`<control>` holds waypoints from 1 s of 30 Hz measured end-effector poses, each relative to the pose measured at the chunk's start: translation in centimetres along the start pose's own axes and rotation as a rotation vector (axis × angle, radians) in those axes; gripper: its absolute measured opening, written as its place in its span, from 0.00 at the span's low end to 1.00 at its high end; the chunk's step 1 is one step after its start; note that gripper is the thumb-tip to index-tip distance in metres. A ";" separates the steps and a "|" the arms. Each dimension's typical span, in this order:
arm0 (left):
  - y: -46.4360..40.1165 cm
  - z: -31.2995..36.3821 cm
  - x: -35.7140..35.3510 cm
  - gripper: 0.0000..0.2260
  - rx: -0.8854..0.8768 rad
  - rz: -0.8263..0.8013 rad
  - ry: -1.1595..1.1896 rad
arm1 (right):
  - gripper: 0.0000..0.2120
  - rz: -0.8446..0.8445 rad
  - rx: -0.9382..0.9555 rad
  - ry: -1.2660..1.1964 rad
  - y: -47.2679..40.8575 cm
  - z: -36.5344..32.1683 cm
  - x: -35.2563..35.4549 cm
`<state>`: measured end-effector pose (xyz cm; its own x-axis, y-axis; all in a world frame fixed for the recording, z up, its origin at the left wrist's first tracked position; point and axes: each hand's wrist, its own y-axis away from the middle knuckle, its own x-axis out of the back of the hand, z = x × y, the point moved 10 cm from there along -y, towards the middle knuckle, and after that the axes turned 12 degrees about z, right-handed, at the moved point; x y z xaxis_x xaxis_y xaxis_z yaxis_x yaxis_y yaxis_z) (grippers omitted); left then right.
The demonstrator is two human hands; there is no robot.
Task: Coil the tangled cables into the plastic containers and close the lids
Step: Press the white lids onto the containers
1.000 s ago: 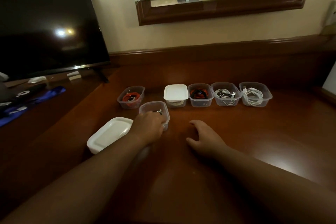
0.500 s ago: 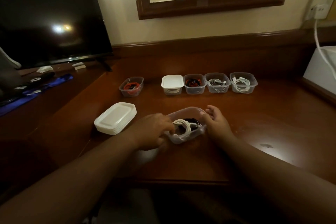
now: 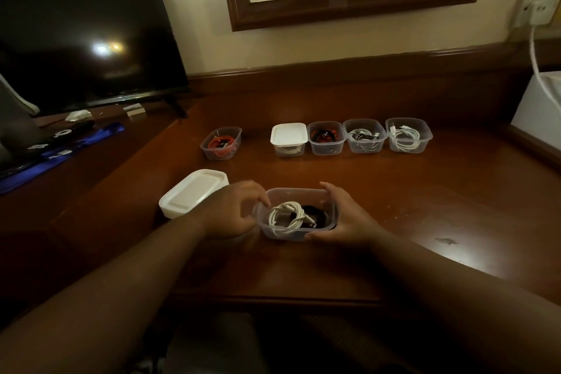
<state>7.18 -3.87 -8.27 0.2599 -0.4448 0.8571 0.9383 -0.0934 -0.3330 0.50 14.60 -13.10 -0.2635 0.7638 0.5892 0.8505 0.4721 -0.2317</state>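
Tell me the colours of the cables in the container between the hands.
One white cable and one black cable, seen in the head view.

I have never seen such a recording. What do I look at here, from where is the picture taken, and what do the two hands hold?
No machine here: a person wears a camera on the head, looking down at their own hands over a wooden desk. The left hand and right hand grip the near container by its sides. It has no lid and holds a white cable and a black cable. A stack of lids lies to its left. Five more containers stand behind; only the white-lidded one is closed.
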 end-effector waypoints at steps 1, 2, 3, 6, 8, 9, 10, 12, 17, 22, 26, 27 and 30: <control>-0.2 -0.5 0.7 0.16 0.044 0.048 0.044 | 0.57 0.002 -0.004 0.001 0.0 0.0 0.0; -0.4 -1.4 1.6 0.16 0.093 0.110 0.050 | 0.57 0.005 -0.013 -0.006 -0.1 0.0 0.1; -0.5 -2.6 2.6 0.15 0.148 0.180 -0.005 | 0.57 0.006 -0.025 -0.018 -0.1 0.1 0.1; -0.5 -6.8 4.8 0.16 0.326 0.279 -0.360 | 0.57 0.002 -0.065 -0.064 -0.2 0.5 0.2; -0.3 -9.3 4.8 0.17 0.428 0.210 -0.483 | 0.56 -0.003 -0.077 -0.068 -0.3 0.6 0.1; -0.3 -10.2 4.6 0.16 0.457 0.169 -0.514 | 0.56 -0.003 -0.081 -0.063 -0.3 0.7 0.1; -0.2 -10.8 4.5 0.16 0.474 0.140 -0.530 | 0.56 -0.005 -0.086 -0.062 -0.3 0.8 0.1; -0.3 -11.4 4.5 0.16 0.493 0.123 -0.530 | 0.57 -0.011 -0.099 -0.074 -0.4 0.9 0.0; -0.8 -11.4 3.8 0.20 0.486 0.009 -0.601 | 0.56 -0.014 -0.111 -0.091 -0.3 1.1 0.0; -1.5 -10.7 3.9 0.15 0.456 -0.069 -0.673 | 0.55 -0.014 -0.112 -0.088 -0.2 1.0 0.0; -1.4 -10.1 3.3 0.17 0.431 -0.094 -0.718 | 0.54 -0.017 -0.106 -0.078 -0.1 0.7 0.1; -1.4 -9.8 3.1 0.16 0.414 -0.088 -0.737 | 0.54 -0.017 -0.104 -0.075 -0.1 0.7 0.1; -1.9 -8.6 3.5 0.17 0.408 -0.011 -0.762 | 0.55 -0.016 -0.103 -0.071 -0.1 0.7 0.1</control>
<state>4.38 -12.87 -8.00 0.1955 0.2860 0.9381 0.9123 0.2978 -0.2809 0.09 14.95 -13.57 -0.3061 0.7876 0.5348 0.8873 0.4396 -0.1395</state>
